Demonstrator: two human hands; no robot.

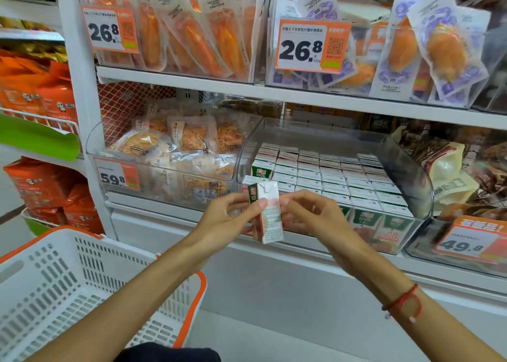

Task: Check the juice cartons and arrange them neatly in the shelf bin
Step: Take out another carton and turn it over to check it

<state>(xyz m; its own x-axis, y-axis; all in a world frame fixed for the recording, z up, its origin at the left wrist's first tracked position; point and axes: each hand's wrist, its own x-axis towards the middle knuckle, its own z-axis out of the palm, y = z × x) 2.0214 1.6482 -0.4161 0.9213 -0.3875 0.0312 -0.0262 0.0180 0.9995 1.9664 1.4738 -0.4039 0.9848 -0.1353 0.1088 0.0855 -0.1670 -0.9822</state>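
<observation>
Head view: one carton (267, 213) held up in front of the bin (422, 197), between both hands, clear of the shelf. Long axis near upright, top tipped slightly left, a narrow printed side turned toward the camera. Left hand (233, 219) grips it from the left, thumb across the near face, fingers curled behind. Right hand (310, 213) pinches the right edge near the top, fingers curled narrow. Both hands equally near; carton sits between them.

Bin lies just behind and to the right of the carton. Rows of cartons (329, 175) stand upright in it, tops up, packed tight on the right. Left front corner looks looser, a carton or two sitting higher there; the hands partly hide it, so an open slot cannot be confirmed.

Judgement: this is the checking step. Placing calls for a short move forward, keeping the carton upright to match the rows.

Basket (82, 279) sits low left, near the left forearm.
</observation>
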